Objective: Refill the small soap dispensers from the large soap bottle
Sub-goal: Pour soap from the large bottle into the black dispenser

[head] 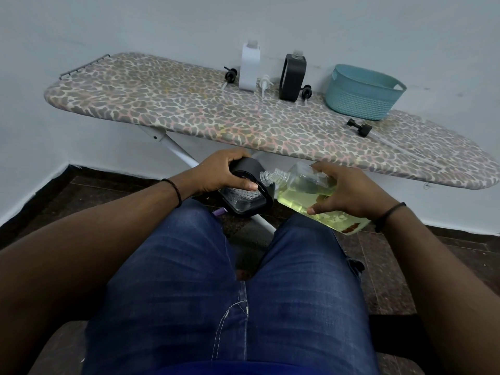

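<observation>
Above your knees, your left hand (216, 171) grips a small black-sleeved dispenser (244, 192), tilted, its open neck almost meeting the mouth of the large soap bottle (311, 193). Your right hand (343, 193) clasps that bottle, tipped sideways and partly full of yellow-green soap. On the ironing board (189, 109) behind stand 2 more dispensers, a white one (250, 67) and a black one (293, 74), with loose pump heads and a teal basket (364, 93) beside them.

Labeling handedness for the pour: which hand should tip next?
Right. The right hand already grips the large clear bottle of yellow-green soap, its neck at the mouth of the black-sleeved clear dispenser, which the left hand holds.
</observation>
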